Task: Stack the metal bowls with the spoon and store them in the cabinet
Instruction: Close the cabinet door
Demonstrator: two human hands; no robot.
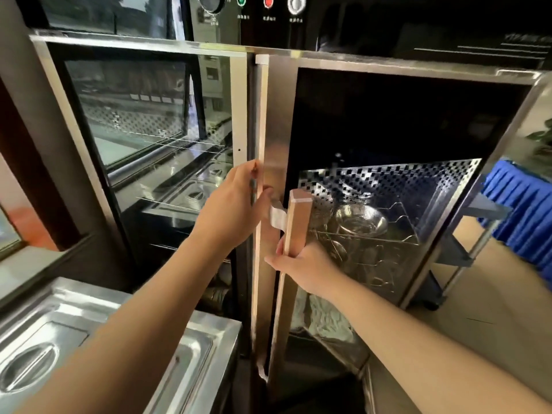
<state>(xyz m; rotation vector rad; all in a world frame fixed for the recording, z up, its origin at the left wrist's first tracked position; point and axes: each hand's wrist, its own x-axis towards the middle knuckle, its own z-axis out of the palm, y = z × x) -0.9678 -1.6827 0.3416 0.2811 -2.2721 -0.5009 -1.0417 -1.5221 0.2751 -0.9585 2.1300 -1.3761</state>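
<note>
Stacked metal bowls (pixel 361 222) sit on a wire rack (pixel 400 234) inside the cabinet, seen through the dark glass of the right door (pixel 388 121). I cannot make out the spoon. My right hand (pixel 304 270) is closed around the lower part of the door's upright copper-coloured handle (pixel 297 222). My left hand (pixel 236 204) is higher up, its fingers curled over the right door's left steel edge (pixel 270 130) and its thumb on the front. The door stands slightly ajar from the frame.
The cabinet's left glass door (pixel 149 130) is closed. A control panel with knobs and lights (pixel 268 3) runs above. A steel counter with recessed pans (pixel 89 324) lies at lower left. A metal cart (pixel 466 249) and blue cloth (pixel 522 210) stand right.
</note>
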